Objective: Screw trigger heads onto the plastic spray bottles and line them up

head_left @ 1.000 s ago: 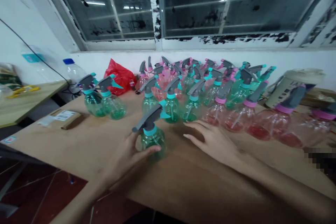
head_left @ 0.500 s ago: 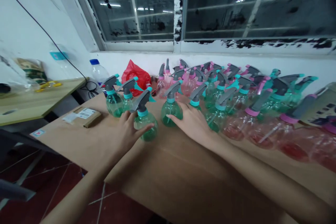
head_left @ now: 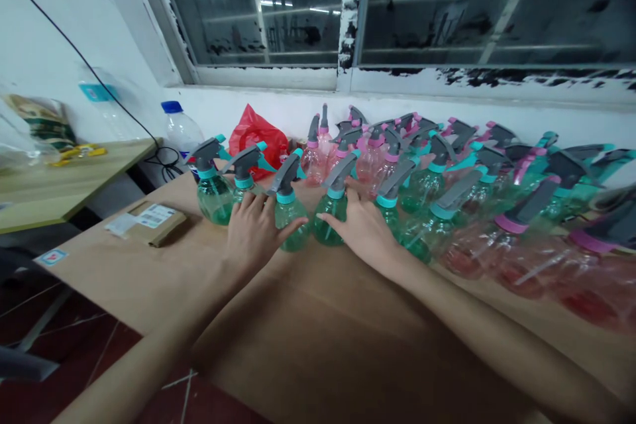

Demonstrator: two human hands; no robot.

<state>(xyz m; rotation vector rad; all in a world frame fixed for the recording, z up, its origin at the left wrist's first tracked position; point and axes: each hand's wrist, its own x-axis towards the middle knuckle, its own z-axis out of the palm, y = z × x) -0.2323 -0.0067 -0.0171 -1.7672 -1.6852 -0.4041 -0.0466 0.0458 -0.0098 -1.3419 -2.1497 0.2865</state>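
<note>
On the brown table, the left hand cups a ribbed, clear-green plastic bottle, its long axis upright, teal nozzle pointing far and right; fingers cover part of it. Beside it, the right hand curves against a rounded green bottle, grip unclear. Rightward, glossy pink bottles blur, some cut off.

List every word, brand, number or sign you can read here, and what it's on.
No text is readable in this view.
White label on the cardboard packet: print too blurred to read.
Sticker on the table corner: reddish mark, too small to read.
Turquoise band on the large clear bottle: nothing legible.
Spray bottles: no lettering I can make out.
</note>
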